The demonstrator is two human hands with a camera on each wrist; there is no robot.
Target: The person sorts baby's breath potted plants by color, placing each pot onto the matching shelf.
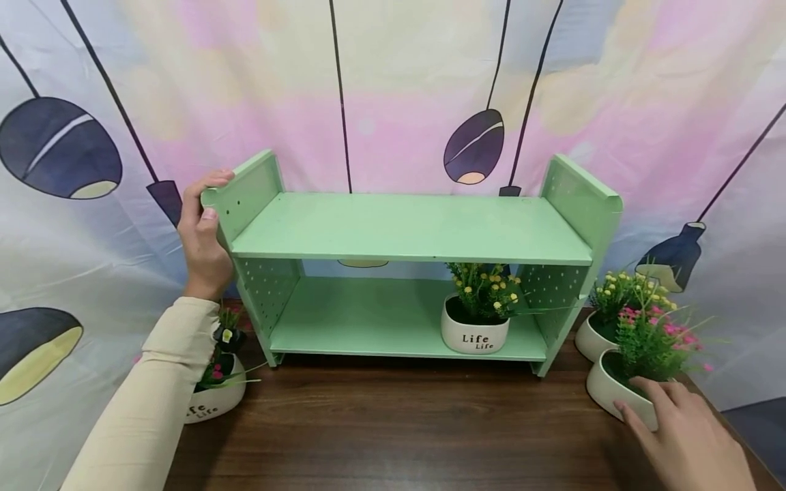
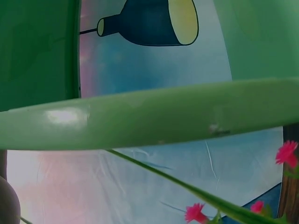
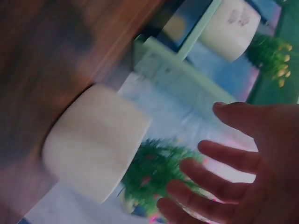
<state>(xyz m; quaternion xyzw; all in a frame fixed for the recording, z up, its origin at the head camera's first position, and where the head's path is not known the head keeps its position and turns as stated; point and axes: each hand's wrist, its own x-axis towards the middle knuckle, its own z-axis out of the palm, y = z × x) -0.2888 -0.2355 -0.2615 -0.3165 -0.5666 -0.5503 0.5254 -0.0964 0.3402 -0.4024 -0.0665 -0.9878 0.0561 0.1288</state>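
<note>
A light green two-tier shelf (image 1: 393, 225) stands on the brown table. My left hand (image 1: 207, 242) grips the upper front corner of its left side panel, fingers over the outer edge and thumb at the front. On the lower tier, toward the right, sits a white pot with yellow flowers (image 1: 474, 334), lettered "Life". My right hand (image 1: 690, 433) is beside a white pot with pink flowers (image 1: 604, 383) at the table's right. In the right wrist view its fingers (image 3: 219, 186) are spread and hold nothing, with the white pot (image 3: 96, 142) beyond them.
Behind the pink-flowered pot stands another white pot with yellow flowers (image 1: 591, 339). To the left, a white pot with pink flowers (image 1: 230, 392) is partly hidden by my left sleeve (image 1: 162, 368). A patterned curtain (image 1: 405, 88) hangs behind the shelf.
</note>
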